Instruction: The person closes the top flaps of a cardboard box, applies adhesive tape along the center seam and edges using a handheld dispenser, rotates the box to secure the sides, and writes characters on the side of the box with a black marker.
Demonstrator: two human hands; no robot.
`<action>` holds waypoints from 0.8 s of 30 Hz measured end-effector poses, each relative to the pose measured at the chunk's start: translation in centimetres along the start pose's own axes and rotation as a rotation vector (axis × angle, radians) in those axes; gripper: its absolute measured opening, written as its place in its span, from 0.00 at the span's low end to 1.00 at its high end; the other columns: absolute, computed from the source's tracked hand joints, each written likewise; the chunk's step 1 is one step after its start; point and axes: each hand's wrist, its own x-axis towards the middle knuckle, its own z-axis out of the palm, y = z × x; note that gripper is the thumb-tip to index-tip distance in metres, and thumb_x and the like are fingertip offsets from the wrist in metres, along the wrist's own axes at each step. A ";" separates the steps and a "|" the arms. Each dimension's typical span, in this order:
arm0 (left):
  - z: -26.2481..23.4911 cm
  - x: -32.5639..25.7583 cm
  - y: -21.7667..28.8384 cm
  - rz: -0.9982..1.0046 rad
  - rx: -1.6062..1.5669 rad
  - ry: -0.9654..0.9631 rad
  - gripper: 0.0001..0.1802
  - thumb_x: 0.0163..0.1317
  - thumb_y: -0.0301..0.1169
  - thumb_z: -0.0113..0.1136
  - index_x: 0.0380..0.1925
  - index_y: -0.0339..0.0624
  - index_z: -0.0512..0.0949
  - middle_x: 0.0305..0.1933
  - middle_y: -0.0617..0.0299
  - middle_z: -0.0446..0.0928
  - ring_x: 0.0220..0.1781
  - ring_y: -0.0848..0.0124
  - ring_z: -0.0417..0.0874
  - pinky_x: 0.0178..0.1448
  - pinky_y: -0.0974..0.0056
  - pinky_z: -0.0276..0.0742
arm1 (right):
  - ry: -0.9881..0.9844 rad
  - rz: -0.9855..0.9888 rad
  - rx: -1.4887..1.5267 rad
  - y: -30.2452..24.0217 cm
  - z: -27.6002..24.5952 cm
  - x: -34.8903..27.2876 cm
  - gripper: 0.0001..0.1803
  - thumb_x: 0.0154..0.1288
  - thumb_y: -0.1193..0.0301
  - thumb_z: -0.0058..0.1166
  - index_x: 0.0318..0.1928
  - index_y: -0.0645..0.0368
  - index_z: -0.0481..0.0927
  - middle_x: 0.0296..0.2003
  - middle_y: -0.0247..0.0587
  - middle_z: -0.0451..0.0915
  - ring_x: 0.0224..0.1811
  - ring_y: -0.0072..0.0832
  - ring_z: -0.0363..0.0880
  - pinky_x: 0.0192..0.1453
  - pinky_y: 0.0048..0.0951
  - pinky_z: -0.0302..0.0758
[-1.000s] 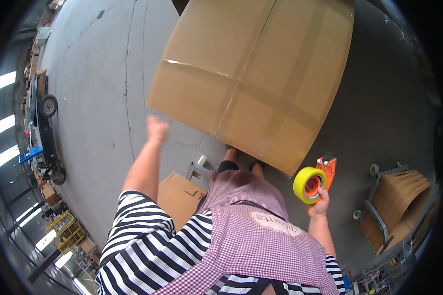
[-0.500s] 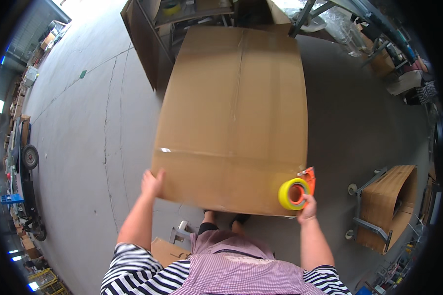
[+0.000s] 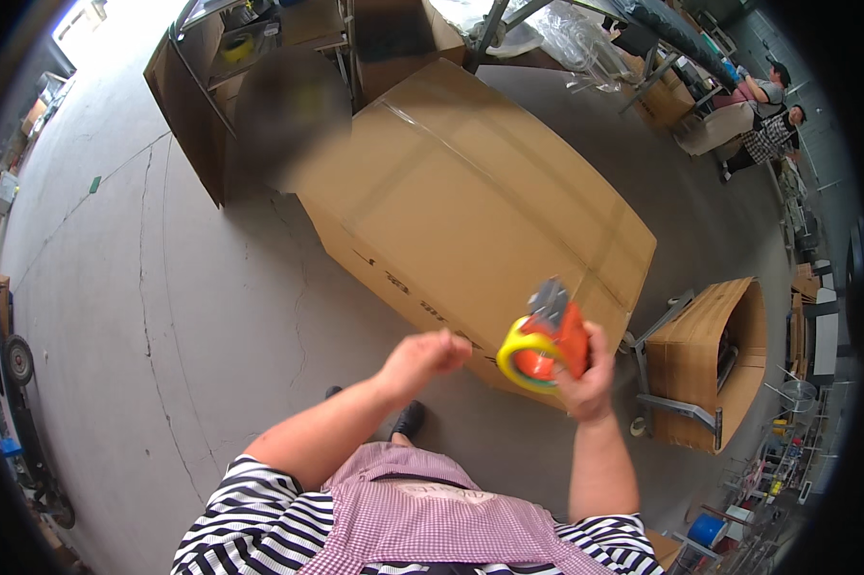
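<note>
By the taped carton (image 3: 494, 206), right hand (image 3: 590, 381) clamps tape dispenser (image 3: 567, 340), left hand (image 3: 420, 360) curled inward.

Grey cracked floor (image 3: 230, 316), large cardboard box (image 3: 489, 192), wheeled cart (image 3: 681, 408)

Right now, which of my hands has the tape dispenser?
Your right hand, gripping the orange dispenser with its yellow roll; your left hand is curled, with nothing visible in it.
</note>
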 end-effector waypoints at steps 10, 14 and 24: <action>2.6 3.6 7.9 -0.005 -0.123 0.122 0.22 0.74 0.45 0.57 0.53 0.36 0.81 0.47 0.60 0.84 0.49 0.73 0.82 0.60 0.65 0.76 | 0.001 -0.286 -0.449 -0.3 3.1 3.1 0.30 0.41 0.81 0.61 0.52 0.61 0.75 0.37 0.47 0.80 0.35 0.45 0.80 0.42 0.39 0.79; -1.8 7.2 8.7 -0.027 -0.234 0.320 0.11 0.71 0.35 0.62 0.42 0.36 0.82 0.42 0.62 0.85 0.42 0.74 0.83 0.51 0.68 0.80 | -0.055 -0.348 -0.475 1.7 6.5 7.7 0.41 0.39 0.79 0.66 0.61 0.57 0.74 0.39 0.43 0.79 0.37 0.43 0.79 0.41 0.39 0.79; -31.2 23.5 17.0 0.377 0.524 1.126 0.07 0.61 0.28 0.61 0.32 0.36 0.86 0.28 0.62 0.83 0.29 0.75 0.79 0.37 0.67 0.76 | -0.362 -0.077 -0.663 11.1 7.6 14.2 0.46 0.41 0.73 0.68 0.68 0.37 0.75 0.43 0.41 0.75 0.45 0.41 0.77 0.49 0.41 0.79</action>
